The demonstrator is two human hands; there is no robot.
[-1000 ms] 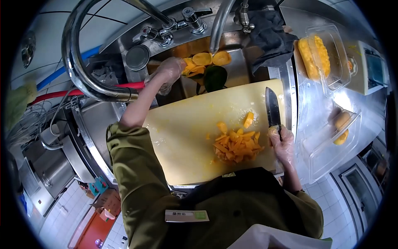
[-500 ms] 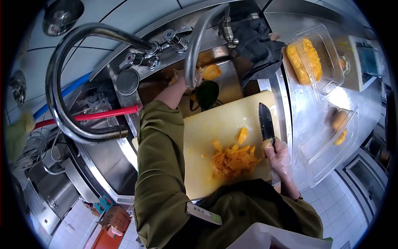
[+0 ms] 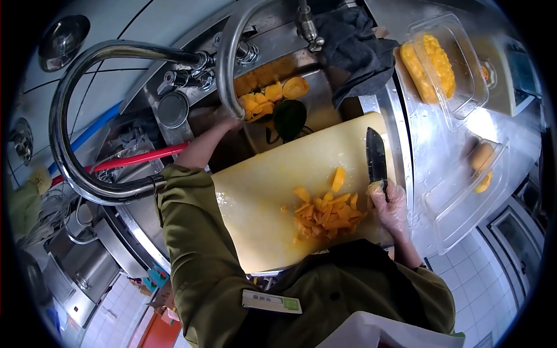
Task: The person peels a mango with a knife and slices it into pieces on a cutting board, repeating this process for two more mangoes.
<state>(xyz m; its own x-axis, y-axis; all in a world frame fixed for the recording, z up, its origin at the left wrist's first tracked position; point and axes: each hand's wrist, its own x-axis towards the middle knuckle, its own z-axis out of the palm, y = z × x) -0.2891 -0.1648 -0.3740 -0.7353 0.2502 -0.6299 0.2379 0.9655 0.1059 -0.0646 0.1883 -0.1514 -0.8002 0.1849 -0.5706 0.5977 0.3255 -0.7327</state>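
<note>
My right hand (image 3: pixel 390 210), in a clear glove, is closed around the handle of a knife (image 3: pixel 376 158). The dark blade points away from me over the right side of the cutting board (image 3: pixel 249 203). Close to that hand lies a heap of orange fruit pieces (image 3: pixel 329 217), with a larger piece (image 3: pixel 339 179) just beyond it. My left hand (image 3: pixel 230 116) reaches into the sink (image 3: pixel 322 104), beside some orange slices (image 3: pixel 257 107). The curved tap hides part of this hand, and its fingers do not show. A dark green oval thing (image 3: pixel 289 119) sits near the slices.
Two taps, one large and curved (image 3: pixel 64 110) at left, arch over the work. A grey cloth (image 3: pixel 360 55) hangs by the sink. At right are a clear container (image 3: pixel 467 75) beside yellow-orange food (image 3: pixel 426 66) and another clear container (image 3: pixel 464 191). A red hose (image 3: pixel 139 155) lies left.
My left hand has moved left within the sink, uncovering the orange slices. The view has shifted slightly. My right hand still holds the knife on the board.
</note>
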